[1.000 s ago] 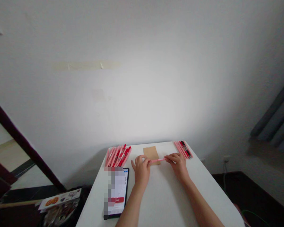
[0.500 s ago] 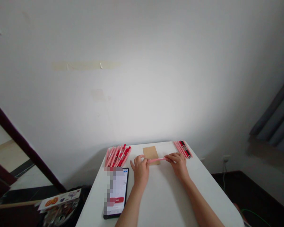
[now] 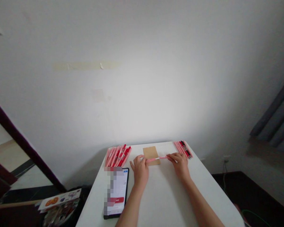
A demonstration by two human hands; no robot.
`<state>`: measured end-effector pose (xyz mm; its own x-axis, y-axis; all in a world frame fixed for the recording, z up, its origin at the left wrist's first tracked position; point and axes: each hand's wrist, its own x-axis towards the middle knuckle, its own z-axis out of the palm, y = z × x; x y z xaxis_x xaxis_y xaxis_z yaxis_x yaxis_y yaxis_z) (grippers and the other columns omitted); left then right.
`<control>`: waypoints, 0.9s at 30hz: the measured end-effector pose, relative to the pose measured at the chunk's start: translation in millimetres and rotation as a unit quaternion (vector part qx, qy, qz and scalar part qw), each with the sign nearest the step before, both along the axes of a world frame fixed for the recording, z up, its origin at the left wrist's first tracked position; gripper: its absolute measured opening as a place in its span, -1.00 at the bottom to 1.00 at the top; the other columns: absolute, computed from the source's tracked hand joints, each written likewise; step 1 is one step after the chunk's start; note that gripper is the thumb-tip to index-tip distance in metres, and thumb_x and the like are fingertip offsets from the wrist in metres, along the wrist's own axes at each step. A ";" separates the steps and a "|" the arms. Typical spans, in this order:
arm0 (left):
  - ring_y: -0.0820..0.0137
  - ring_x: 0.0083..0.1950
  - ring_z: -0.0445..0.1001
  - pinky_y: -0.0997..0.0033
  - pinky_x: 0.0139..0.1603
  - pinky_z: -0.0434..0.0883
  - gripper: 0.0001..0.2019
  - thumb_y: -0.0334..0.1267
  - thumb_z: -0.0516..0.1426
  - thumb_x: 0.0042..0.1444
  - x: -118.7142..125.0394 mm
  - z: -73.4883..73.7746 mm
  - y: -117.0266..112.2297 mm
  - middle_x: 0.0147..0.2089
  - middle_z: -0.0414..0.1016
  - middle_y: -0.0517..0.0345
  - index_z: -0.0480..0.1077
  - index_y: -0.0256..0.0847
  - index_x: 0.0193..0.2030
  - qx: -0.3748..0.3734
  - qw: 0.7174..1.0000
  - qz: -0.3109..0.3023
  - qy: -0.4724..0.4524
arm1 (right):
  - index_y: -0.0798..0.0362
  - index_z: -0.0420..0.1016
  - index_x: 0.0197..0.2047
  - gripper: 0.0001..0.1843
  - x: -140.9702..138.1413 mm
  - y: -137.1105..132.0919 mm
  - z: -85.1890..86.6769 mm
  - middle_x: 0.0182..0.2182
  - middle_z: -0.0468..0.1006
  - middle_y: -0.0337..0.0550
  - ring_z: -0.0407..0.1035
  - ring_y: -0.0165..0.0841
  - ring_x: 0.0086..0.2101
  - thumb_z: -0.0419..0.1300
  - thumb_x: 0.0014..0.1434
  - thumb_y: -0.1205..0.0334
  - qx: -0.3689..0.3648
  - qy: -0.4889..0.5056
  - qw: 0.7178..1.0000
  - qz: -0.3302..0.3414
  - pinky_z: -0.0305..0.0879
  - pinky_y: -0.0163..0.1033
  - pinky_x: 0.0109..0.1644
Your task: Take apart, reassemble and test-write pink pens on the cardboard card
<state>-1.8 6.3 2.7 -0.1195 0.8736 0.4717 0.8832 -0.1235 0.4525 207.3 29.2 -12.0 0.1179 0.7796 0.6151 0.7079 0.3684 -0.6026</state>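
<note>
A slim pink pen (image 3: 152, 160) is stretched level between my hands, above the near part of a tan paper rectangle (image 3: 150, 152). My left hand (image 3: 141, 171) pinches its left end, and the fingers of my right hand (image 3: 181, 164) close on its right end. A short white stretch shows near the pen's middle, between two pink parts; whether these are still joined is too small to tell. To the left lies a loose pile of pink and red pens (image 3: 118, 156). Beyond my right hand, several pink, red and black pens (image 3: 183, 148) lie in a row.
A phone (image 3: 119, 192) with its screen lit lies on the white table (image 3: 165, 201), left of my left forearm. The table's far edge meets a pale wall (image 3: 142, 94). On the floor side at lower left, a printed box (image 3: 60, 199) rests on a filled bin.
My right hand has shifted slightly to the right, away from my left hand. More of the pen shows between them, with the white stretch now plainer.
</note>
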 end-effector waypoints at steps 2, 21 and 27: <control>0.20 0.15 0.31 -0.32 0.26 0.06 -0.75 -0.26 -0.04 0.24 0.0 0.9 0.0 0.05 0.43 0.04 0.47 -0.13 -0.23 0.000 1.000 0.003 -0.001 | -0.12 0.64 -0.23 -0.51 0.3 -0.1 0.0 -0.30 0.60 -0.08 0.31 -0.14 -0.19 -0.03 0.24 -0.20 -0.005 0.003 1.000 -0.006 0.12 0.03 -0.01; 0.24 0.09 0.35 -0.22 0.27 0.09 -0.74 -0.30 -0.04 0.21 -0.8 1.8 1.5 0.01 0.45 0.03 0.49 -0.15 -0.24 0.015 0.999 0.028 -0.012 | -0.07 0.64 -0.24 -0.49 3.9 3.0 -2.4 -0.26 0.60 -0.05 0.32 -0.13 -0.15 -0.04 0.24 -0.18 0.000 0.026 0.999 -0.030 0.17 -0.02 -0.06; 0.22 0.10 0.33 -0.25 0.27 0.06 -0.77 -0.29 0.01 0.19 0.5 3.6 -0.7 0.02 0.43 0.04 0.50 -0.11 -0.26 0.011 1.000 0.014 -0.015 | -0.12 0.63 -0.23 -0.60 2.0 2.6 -2.5 -0.26 0.59 -0.08 0.32 -0.16 -0.16 0.01 0.25 -0.07 0.008 0.001 1.000 -0.023 0.17 -0.02 -0.06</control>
<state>-1.3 5.5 6.2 -0.1577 0.8596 0.4861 0.8721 -0.1097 0.4769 209.2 31.8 -14.5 0.1546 0.7627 0.6280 0.7234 0.3455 -0.5977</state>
